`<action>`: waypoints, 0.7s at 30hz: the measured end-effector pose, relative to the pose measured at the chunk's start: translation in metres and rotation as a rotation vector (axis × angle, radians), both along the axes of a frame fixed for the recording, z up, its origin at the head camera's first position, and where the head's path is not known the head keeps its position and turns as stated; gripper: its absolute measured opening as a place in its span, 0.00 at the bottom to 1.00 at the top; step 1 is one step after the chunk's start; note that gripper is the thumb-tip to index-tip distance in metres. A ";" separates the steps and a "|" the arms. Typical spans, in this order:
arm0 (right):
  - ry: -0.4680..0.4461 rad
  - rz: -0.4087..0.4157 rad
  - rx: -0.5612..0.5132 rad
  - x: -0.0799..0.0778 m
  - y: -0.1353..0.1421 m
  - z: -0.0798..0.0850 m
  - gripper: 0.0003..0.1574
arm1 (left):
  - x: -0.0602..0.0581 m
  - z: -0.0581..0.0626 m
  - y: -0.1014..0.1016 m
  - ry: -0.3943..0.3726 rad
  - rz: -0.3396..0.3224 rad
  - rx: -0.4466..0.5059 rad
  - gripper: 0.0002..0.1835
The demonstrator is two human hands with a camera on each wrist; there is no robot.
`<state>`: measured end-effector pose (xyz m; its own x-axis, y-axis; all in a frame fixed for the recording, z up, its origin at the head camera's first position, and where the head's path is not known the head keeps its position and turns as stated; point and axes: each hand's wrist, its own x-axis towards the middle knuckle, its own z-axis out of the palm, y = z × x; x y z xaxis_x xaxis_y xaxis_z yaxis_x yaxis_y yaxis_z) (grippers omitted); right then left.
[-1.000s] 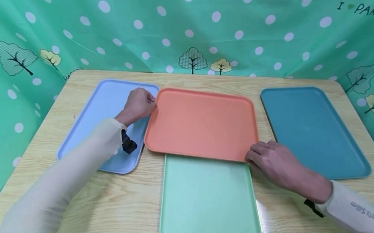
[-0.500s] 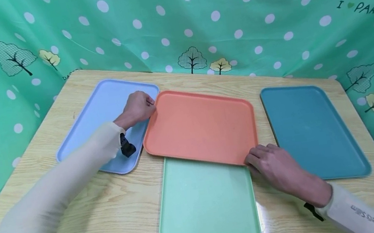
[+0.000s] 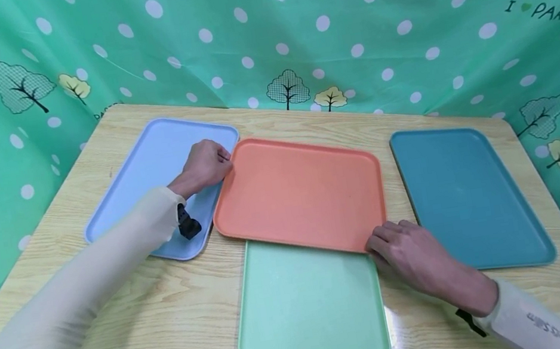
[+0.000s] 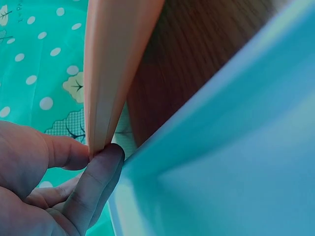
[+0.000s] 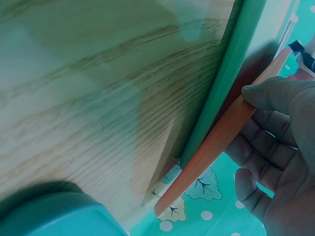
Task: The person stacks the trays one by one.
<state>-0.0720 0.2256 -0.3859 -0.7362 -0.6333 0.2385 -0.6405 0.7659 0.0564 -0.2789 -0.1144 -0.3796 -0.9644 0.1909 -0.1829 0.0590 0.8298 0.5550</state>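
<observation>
A orange-coral tray [image 3: 299, 195] lies crosswise, its near edge overlapping the far end of a light green tray [image 3: 312, 314]. My left hand [image 3: 205, 164] pinches its left edge between thumb and fingers, above the lavender-blue tray [image 3: 162, 150]. In the left wrist view the thumb and fingers of the left hand [image 4: 74, 206] meet on the orange rim [image 4: 113, 73]. At its near right corner my right hand [image 3: 412, 257] grips the rim. The right wrist view has the right thumb [image 5: 270, 93] on the orange edge [image 5: 216, 147], other fingers curled behind, close over the green tray [image 5: 226, 83].
On the right a teal tray [image 3: 468, 194] lies on the wooden table [image 3: 173, 329], just past the right hand. A green dotted cloth [image 3: 322, 23] with printed trees hangs behind and at both sides of the table.
The orange tray has shifted slightly toward the person, covering a little more of the light green tray. Both hands have moved with it, still gripping. The other trays have stayed put.
</observation>
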 end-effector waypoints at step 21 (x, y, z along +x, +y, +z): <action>-0.013 -0.010 0.008 0.007 0.001 -0.002 0.06 | 0.007 -0.003 -0.001 0.008 0.004 -0.022 0.09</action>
<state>-0.0654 0.2265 -0.3879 -0.7453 -0.6280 0.2239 -0.6338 0.7716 0.0546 -0.2720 -0.1152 -0.3822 -0.9667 0.1828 -0.1793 0.0598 0.8421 0.5360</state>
